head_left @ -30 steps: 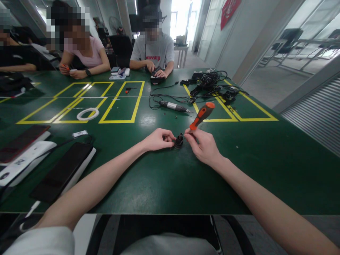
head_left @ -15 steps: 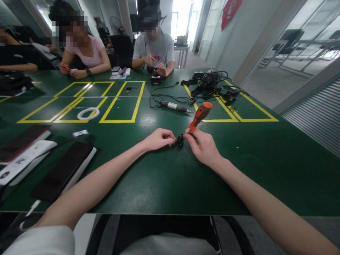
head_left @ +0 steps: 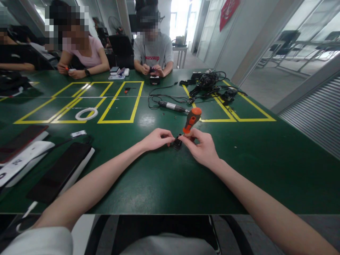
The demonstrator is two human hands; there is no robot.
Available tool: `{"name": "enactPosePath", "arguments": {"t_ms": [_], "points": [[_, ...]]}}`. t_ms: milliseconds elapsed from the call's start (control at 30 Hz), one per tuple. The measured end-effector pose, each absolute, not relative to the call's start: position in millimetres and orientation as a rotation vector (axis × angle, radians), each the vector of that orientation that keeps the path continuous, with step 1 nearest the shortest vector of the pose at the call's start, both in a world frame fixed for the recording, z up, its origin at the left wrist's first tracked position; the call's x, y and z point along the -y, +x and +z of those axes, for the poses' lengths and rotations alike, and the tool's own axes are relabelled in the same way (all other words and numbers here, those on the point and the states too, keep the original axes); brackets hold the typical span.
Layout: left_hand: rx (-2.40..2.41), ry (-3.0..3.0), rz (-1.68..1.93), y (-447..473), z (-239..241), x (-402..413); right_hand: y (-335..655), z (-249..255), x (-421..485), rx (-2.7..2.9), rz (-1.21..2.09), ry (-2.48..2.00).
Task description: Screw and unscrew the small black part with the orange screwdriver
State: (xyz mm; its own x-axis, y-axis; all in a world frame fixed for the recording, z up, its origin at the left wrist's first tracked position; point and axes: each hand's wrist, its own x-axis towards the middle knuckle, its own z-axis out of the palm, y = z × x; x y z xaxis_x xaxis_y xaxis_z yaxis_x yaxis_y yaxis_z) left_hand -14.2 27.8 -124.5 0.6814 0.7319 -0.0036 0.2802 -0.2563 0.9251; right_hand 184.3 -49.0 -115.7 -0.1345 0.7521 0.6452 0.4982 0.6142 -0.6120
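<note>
A small black round part (head_left: 177,142) rests on the green table (head_left: 164,184) in front of me. My left hand (head_left: 156,139) pinches its left side with closed fingers. My right hand (head_left: 201,147) is closed around an orange-and-black screwdriver (head_left: 191,119), whose handle stands nearly upright with the tip down at the part. The tip itself is hidden between my fingers and the part.
Dark tablets on white cases (head_left: 57,173) lie at the left. A grey pen-shaped power tool (head_left: 171,106) and a tangle of black cables (head_left: 209,85) sit beyond my hands. A white ring (head_left: 86,113) lies among yellow floor-tape boxes. Other people work at the far edge.
The screwdriver handle has swung from leaning right to nearly upright and moved left over the part. My left hand has stayed on the part.
</note>
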Motion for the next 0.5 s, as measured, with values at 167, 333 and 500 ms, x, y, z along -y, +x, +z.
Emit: {"name": "enactPosePath", "arguments": {"t_ms": [167, 333, 500], "points": [[-0.810, 1.835, 0.529, -14.3, -125.9, -27.4, 185.8, -110.2, 48.3, 1.883, 0.403, -0.900], [-0.792, 1.850, 0.529, -14.9, -127.8, -27.3, 184.5, -110.2, 49.8, 1.810, 0.435, -0.891], [-0.777, 1.875, 0.533, -14.8, -128.0, -28.5, 181.7, -112.6, 49.9, 1.717, 0.496, -0.874]]}}
